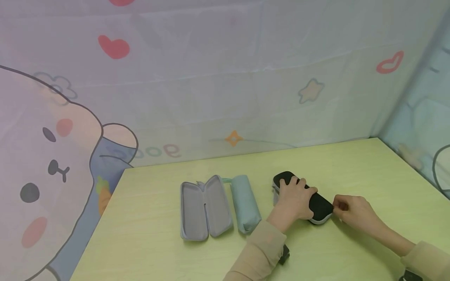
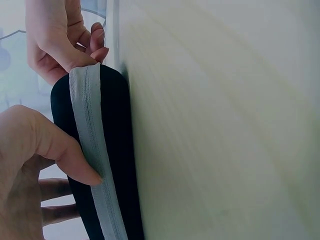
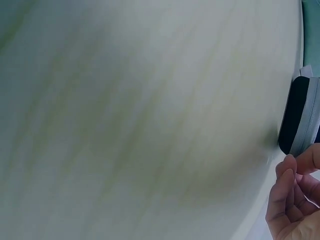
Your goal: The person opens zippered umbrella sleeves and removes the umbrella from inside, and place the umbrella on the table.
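A black pencil case [image 1: 321, 205] with a grey zipper band lies at the right of the table, standing slantwise. My left hand [image 1: 295, 197] grips it from above, fingers spread across the black top. In the left wrist view, the left thumb [image 2: 82, 165] presses against the grey zipper band [image 2: 91, 115], which looks closed along this side. At the case's near right end my right hand [image 1: 356, 212] pinches at the zipper with thumb and forefinger, the other fingers curled. The zipper pull itself is hidden by the fingertips [image 3: 287, 167] in the right wrist view.
Left of the hands, a grey hard case [image 1: 205, 210] lies spread open, its two halves facing up. Beside it is a pale green soft pouch [image 1: 245, 205] with a loop at its far end. A printed cloth wall [image 1: 211, 97] rises behind the table [image 1: 147, 234].
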The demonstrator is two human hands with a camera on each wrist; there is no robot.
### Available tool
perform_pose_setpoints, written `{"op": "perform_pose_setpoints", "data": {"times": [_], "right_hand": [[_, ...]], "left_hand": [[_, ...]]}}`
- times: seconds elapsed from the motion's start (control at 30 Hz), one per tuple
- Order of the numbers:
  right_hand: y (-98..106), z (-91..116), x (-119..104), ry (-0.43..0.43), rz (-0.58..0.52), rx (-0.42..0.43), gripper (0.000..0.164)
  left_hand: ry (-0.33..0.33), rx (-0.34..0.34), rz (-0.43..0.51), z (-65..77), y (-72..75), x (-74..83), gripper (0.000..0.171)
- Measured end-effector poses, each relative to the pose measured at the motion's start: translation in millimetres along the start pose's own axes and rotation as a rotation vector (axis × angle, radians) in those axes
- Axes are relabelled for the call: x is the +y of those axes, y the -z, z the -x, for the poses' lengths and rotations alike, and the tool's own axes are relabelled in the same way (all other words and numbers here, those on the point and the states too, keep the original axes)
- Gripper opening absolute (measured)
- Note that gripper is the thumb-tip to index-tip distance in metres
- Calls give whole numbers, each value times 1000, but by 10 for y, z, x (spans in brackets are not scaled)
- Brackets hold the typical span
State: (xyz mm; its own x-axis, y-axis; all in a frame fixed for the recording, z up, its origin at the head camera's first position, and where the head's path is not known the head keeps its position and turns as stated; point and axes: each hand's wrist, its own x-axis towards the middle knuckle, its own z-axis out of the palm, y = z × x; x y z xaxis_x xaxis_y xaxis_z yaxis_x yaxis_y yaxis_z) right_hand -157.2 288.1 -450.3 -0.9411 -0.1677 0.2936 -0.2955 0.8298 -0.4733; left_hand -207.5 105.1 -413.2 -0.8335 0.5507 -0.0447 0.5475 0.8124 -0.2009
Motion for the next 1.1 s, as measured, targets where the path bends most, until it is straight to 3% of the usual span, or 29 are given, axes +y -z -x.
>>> {"op": "perform_pose_setpoints", "data": {"times": [0.4,0.73,1.1], "right_hand": [[-1,7,-14,-23,28,12,21],[-20,8,-4,5,34,49,25],[4,36,-100,-89,52,-3,23]], "left_hand": [[-9,-3,7,-13,-3,2,61],[-40,54,-23,-7,11,-21,56],[-25,41,-34,14,31,-11,57]]}}
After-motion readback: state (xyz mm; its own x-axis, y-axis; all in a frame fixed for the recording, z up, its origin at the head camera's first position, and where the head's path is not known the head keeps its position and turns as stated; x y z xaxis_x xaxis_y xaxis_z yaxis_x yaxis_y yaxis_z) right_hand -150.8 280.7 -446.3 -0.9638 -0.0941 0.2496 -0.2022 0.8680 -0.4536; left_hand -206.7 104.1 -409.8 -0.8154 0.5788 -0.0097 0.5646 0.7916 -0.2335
